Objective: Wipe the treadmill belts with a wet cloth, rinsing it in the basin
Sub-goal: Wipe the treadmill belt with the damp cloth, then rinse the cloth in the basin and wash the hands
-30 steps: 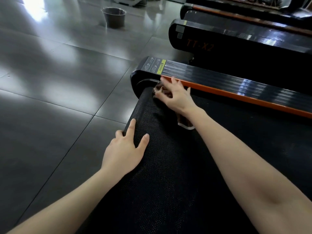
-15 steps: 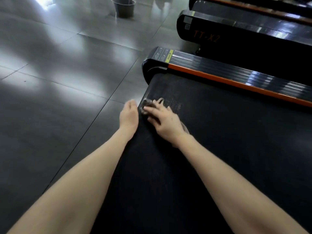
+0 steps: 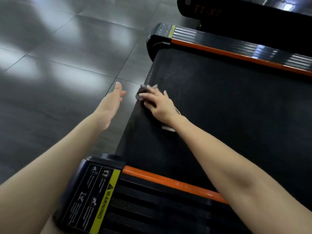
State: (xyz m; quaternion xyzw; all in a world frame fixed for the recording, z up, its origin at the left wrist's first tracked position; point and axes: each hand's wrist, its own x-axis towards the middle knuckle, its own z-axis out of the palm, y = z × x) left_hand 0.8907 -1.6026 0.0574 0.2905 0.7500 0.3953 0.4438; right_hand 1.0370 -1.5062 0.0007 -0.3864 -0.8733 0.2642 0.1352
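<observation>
Right hand [image 3: 160,105]: fingers spread flat, pressing cloth [image 3: 143,92] on belt [image 3: 219,115] at its left edge
Left hand [image 3: 111,105]: fingers straight, holding nothing, over floor [image 3: 50,81] left of belt

Both bare arms reach forward from the lower corners, forearms stretched nearly straight. The left hand [image 3: 112,103] is open and turned on edge, fingers straight and close together, thumb apart from them, holding nothing. The right hand [image 3: 160,105] lies just to the right of it, palm down, wrist a little bent, fingers spread and pressing flat on a dark cloth [image 3: 142,92] whose edge shows past the fingertips. The two hands are near each other but do not touch.
</observation>
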